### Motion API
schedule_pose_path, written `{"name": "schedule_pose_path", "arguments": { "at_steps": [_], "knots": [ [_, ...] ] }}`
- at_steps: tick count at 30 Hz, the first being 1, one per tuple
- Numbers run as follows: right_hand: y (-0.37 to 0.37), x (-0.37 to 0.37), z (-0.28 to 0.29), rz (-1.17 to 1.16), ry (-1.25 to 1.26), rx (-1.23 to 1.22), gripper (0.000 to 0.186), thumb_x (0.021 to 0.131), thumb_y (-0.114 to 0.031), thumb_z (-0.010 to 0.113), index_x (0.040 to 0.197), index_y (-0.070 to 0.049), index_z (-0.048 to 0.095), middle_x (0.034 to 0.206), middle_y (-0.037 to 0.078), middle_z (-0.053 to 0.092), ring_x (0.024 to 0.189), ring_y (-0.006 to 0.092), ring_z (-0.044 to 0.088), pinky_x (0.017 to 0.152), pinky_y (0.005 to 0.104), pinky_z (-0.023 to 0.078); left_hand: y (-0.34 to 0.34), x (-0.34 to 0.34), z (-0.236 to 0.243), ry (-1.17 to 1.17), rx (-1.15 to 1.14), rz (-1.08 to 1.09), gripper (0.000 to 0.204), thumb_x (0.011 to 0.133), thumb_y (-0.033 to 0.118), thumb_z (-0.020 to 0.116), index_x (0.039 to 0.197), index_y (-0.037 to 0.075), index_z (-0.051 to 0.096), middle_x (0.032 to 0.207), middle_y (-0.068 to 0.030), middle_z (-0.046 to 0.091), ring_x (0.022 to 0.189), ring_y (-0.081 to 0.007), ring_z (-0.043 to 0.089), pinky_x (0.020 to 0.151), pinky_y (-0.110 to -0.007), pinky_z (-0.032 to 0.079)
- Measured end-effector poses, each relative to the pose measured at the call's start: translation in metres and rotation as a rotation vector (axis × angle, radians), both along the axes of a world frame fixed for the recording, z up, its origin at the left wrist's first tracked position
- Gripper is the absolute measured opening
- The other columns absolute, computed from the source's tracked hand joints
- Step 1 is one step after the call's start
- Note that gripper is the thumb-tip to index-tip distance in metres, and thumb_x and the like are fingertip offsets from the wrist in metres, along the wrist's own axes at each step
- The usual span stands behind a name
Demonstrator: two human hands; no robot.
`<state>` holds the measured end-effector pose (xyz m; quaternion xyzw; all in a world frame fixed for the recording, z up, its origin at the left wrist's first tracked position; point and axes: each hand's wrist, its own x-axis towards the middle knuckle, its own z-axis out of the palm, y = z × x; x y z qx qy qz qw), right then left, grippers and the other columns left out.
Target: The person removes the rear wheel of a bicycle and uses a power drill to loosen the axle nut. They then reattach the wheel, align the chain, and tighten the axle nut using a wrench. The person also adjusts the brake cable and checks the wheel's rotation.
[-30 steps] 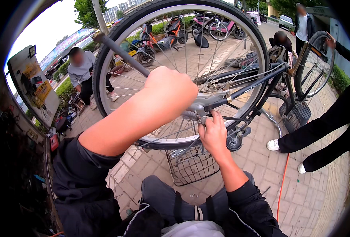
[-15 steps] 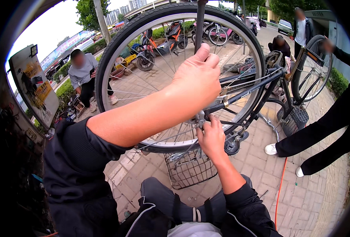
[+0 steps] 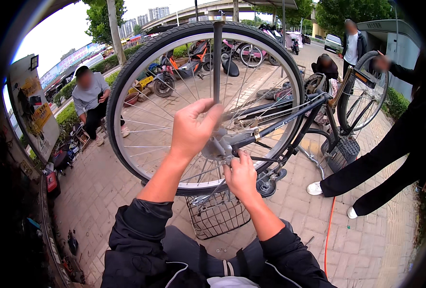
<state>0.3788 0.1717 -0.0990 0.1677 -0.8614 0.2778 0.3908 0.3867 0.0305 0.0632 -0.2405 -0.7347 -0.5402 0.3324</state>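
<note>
A bicycle stands upside down in front of me, its rear wheel (image 3: 294, 62) raised and facing me. My left hand (image 3: 191, 129) is closed around the lower part of a long dark grey metal bar (image 3: 217, 57), which rises across the wheel to its top. The grip is slightly blurred. Just below it, my right hand (image 3: 241, 177) has its fingers bent and pressed at the axle end by the wheel hub (image 3: 215, 148). What those fingers pinch is hidden. The dark frame tube (image 3: 273, 127) runs from the hub to the right.
A wire basket (image 3: 217, 218) is on the paving beneath the wheel. At right a person in black trousers (image 3: 381, 158) stands beside another upturned wheel (image 3: 366, 96). An orange hose (image 3: 329, 230) crosses the ground. One person (image 3: 90, 93) crouches at left near scattered tools and a sign board (image 3: 40, 110).
My left hand has come down and left along with the bar, whose top is now in view. My right hand stays at the hub. The view has shifted slightly.
</note>
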Motion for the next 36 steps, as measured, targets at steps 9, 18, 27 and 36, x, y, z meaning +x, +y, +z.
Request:
{"name": "schedule_pose_path", "arguments": {
  "at_steps": [9,18,27,36],
  "knots": [
    [-0.004,-0.001,-0.003,-0.015,-0.012,-0.033,0.021,0.074,-0.014,0.066,0.083,0.004,0.062,0.117,0.025,0.054,0.108,0.0432,0.052,0.088,0.0455,0.047,-0.007,-0.008,-0.02,-0.076,0.203,-0.286,0.019,0.092,0.017,0.058,0.096,-0.001,0.058,0.085,-0.0068,0.065,0.077,-0.012,0.06,0.07,-0.026,0.049],
    [0.0,-0.003,-0.004,0.005,0.009,-0.066,0.025,0.073,-0.014,0.069,0.088,0.001,0.057,0.115,0.024,0.056,0.106,0.0408,0.054,0.087,0.0451,0.047,-0.012,0.002,-0.037,-0.023,0.134,-0.255,0.015,0.093,0.014,0.055,0.096,-0.001,0.055,0.083,-0.0071,0.063,0.076,-0.0131,0.06,0.069,-0.026,0.049],
    [0.0,-0.004,0.0,-0.038,0.052,-0.001,0.025,0.073,-0.016,0.07,0.088,-0.001,0.057,0.115,0.021,0.058,0.106,0.0396,0.055,0.085,0.0433,0.048,-0.019,-0.008,-0.035,-0.029,0.175,-0.225,0.016,0.095,0.016,0.052,0.096,0.0,0.054,0.081,-0.0055,0.062,0.074,-0.0115,0.058,0.066,-0.024,0.047],
    [0.005,-0.008,-0.003,-0.068,0.116,-0.078,0.023,0.071,-0.015,0.073,0.082,-0.003,0.057,0.114,0.02,0.056,0.109,0.0361,0.052,0.09,0.0424,0.042,0.011,-0.025,-0.014,-0.052,0.023,-0.16,0.017,0.093,0.017,0.055,0.092,0.0,0.057,0.076,-0.0031,0.061,0.07,-0.0082,0.057,0.061,-0.023,0.046]
  ]
}}
